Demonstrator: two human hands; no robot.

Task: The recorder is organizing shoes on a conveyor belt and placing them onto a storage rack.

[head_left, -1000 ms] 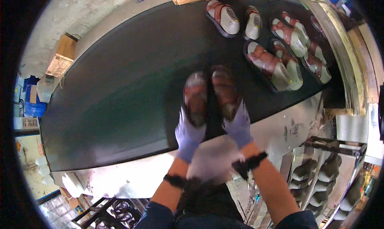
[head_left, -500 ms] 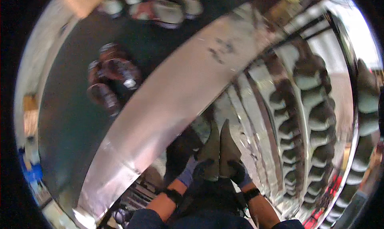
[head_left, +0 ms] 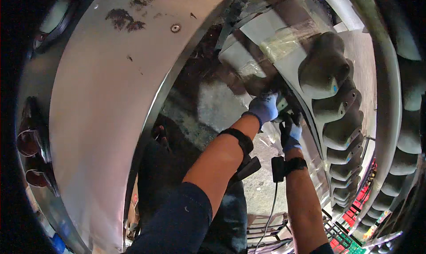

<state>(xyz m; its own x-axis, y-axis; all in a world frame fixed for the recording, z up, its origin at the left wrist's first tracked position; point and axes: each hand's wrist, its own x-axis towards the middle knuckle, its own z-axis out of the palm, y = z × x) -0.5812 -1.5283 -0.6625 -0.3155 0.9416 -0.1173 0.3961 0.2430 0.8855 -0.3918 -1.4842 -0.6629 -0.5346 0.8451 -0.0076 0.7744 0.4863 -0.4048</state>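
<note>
At the edge of a lower rack shelf, my gloved left hand [head_left: 265, 107] is closed round a grey-green shoe last. Only a small pale part of a shoe last [head_left: 282, 104] with dark holes shows between my hands. Just nearer, my gloved right hand [head_left: 291, 130] has its dark fingers bent around the same spot, against a last that is mostly hidden. Above and to the right, a row of grey-green shoe lasts [head_left: 324, 72] stands on the rack shelf [head_left: 306, 101]. Both wrists carry black straps with small boxes.
A wide metal panel [head_left: 106, 103] fills the left side, its edge close to my left arm. Beyond it, brown shoes [head_left: 31, 143] are on a dark surface. Flattened cardboard with clear tape [head_left: 284, 41] lies on the rack. More lasts [head_left: 408, 107] line the far right, behind a pale rail [head_left: 386, 99].
My hands have moved from in front of my body, where they held two shoe lasts side by side, forward and right to the lower shelf. The view has turned toward the rack.
</note>
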